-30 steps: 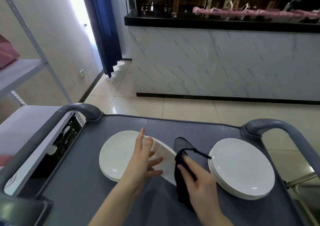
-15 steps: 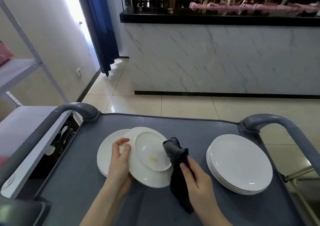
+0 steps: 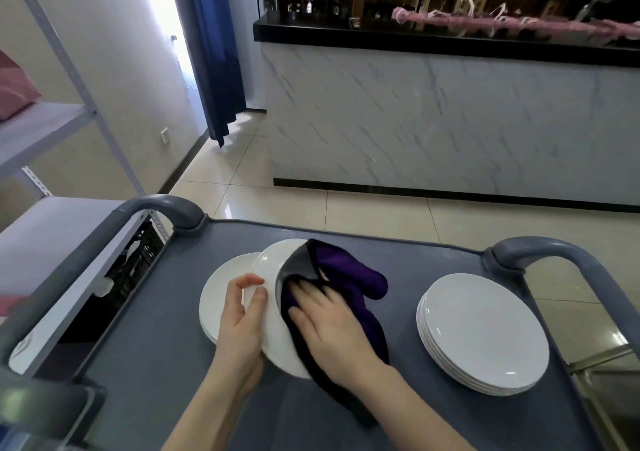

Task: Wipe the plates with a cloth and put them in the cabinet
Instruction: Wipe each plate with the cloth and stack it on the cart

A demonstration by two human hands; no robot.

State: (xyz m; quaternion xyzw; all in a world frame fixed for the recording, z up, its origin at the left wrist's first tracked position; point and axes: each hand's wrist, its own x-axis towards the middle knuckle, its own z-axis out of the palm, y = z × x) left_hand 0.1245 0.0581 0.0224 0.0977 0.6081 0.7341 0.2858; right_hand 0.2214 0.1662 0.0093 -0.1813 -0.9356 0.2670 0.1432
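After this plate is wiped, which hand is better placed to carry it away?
Left, probably. The left hand grips the tilted plate by its rim, while the right hand presses the purple cloth flat against it and holds no plate.

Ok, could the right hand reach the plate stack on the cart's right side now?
Probably yes: the stack lies uncovered beside the right hand, nothing between them. That hand is busy, pressing the cloth on the plate the left hand holds.

The purple cloth [image 3: 349, 277] hides the held plate [image 3: 273, 263] from its centre toward 3 o'clock. The right hand [image 3: 334, 329] shows blurred fingers [image 3: 304, 289]. The left plate stack [image 3: 216, 298] lies mostly covered.
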